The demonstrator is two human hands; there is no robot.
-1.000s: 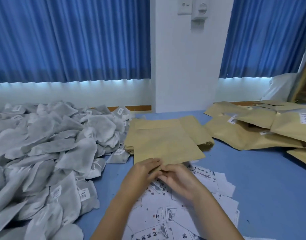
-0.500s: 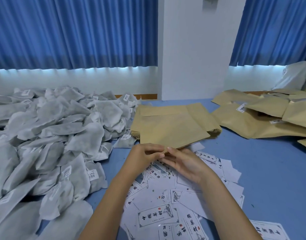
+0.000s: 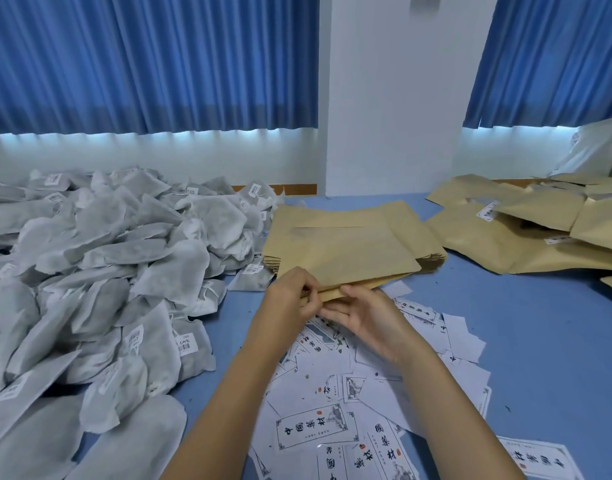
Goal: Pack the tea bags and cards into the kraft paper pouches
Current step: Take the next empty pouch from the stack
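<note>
Right now, the blue curtains [image 3: 152, 64] fill the top of the frame on either side of a white pillar [image 3: 391, 98]. Below them the blue table [image 3: 526, 341] runs across the lower half. Your heap of grey tea bags [image 3: 100, 271], many with small barcode labels, takes up the whole left side from mid-frame down to the bottom edge. At the right edge, mid-height, lies a loose pile of kraft pouches [image 3: 526, 237], overlapping and some labelled. At the centre sits a neater stack of flat kraft paper pouches [image 3: 411, 230], touching the tea bag heap on its left. White printed cards [image 3: 332, 410] are scattered over the table at lower centre, under your forearms. Your left hand [image 3: 290, 299] and right hand [image 3: 370, 320] meet just below the stack. Both pinch the near edge of the top kraft paper pouch [image 3: 346, 258], the left with curled fingers, the right with thumb above and fingers beneath. That pouch is tilted, its near edge lifted off the stack.
</note>
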